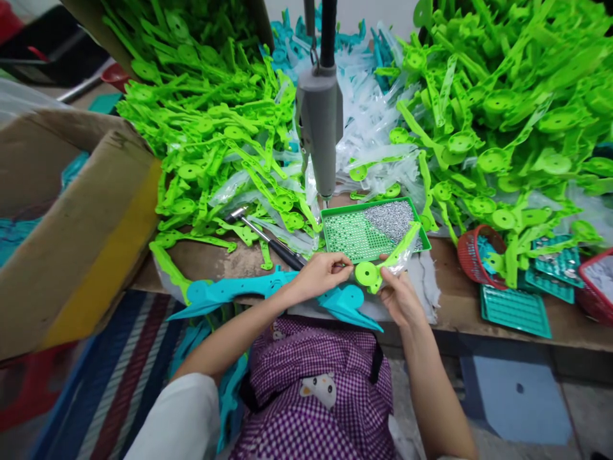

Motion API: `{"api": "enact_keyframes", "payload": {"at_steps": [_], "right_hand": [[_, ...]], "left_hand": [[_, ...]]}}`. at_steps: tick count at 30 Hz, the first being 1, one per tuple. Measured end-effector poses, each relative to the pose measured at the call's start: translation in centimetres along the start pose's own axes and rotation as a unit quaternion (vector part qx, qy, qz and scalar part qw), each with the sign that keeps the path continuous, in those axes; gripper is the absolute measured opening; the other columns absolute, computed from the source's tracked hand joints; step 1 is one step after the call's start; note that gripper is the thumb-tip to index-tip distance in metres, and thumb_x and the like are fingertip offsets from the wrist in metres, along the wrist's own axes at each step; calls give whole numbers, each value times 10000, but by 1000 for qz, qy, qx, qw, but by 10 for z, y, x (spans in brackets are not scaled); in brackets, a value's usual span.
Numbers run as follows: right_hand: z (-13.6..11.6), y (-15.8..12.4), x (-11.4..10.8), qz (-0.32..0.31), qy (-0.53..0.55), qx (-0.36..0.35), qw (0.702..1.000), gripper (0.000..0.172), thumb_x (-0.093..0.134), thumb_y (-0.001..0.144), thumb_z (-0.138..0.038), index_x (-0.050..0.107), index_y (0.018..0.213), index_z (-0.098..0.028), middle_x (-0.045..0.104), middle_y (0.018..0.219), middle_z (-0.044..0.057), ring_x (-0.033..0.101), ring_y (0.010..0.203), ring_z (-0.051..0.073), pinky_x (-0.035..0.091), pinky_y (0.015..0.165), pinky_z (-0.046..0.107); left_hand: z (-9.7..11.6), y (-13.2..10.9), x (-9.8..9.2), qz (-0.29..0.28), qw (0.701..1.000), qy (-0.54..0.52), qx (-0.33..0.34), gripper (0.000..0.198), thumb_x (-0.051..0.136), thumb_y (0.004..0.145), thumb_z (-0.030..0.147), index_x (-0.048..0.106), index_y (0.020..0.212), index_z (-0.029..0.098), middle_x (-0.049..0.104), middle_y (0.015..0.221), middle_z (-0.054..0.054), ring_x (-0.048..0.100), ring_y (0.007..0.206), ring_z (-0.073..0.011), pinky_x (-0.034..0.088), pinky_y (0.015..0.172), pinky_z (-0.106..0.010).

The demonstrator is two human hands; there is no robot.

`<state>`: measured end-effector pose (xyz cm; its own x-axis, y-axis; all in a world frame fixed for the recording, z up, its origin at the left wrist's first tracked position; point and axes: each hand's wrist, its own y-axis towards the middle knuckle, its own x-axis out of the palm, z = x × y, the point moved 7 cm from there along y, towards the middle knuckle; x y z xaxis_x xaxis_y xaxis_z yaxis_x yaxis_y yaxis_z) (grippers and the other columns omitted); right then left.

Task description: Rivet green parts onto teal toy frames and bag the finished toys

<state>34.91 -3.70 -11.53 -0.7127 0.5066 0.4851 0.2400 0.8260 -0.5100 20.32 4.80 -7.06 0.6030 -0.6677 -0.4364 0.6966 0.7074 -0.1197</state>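
My right hand (402, 295) is closed on a lime-green plastic arm (366, 273) with a round disc at its lower end; some clear film hangs along it. Thumb and fingertips of my left hand (328, 273) are pinched together just left of that disc. Whatever they hold, if anything, is too small to make out. A long blue plastic part (239, 286) lies along the table edge, passing beneath my left forearm. Just beyond both hands sits a green perforated tray (342, 239) with many small silver screws (395, 220) heaped at its right side.
A grey electric screwdriver (320, 121) hangs above the tray. Piles of lime-green arms (205, 137) cover the back of the table. A hammer (268, 239) lies left of the tray. Red baskets (472, 255) and green trays (514, 310) stand right; a cardboard box (110, 211) stands left.
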Motion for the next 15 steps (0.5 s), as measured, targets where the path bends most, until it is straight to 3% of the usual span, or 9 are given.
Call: {"api": "enact_keyframes", "payload": {"at_steps": [8, 15], "right_hand": [[-4, -12, 0, -27, -36, -27, 999, 502, 807, 655, -334, 556, 1086, -271, 723, 906, -9, 700, 806, 184, 586, 624, 286], [-2, -15, -10, 13, -32, -22, 999, 537, 816, 644, -318, 544, 1105, -279, 712, 831, -31, 689, 718, 156, 572, 570, 254]], "left_hand": [[10, -8, 1, -22, 999, 18, 33, 210, 528, 890, 298, 673, 879, 147, 537, 616, 24, 432, 556, -84, 333, 534, -210], [9, -5, 11, -28, 998, 59, 17, 162, 516, 897, 254, 654, 919, 171, 613, 715, 5, 517, 624, -111, 369, 580, -228]]}}
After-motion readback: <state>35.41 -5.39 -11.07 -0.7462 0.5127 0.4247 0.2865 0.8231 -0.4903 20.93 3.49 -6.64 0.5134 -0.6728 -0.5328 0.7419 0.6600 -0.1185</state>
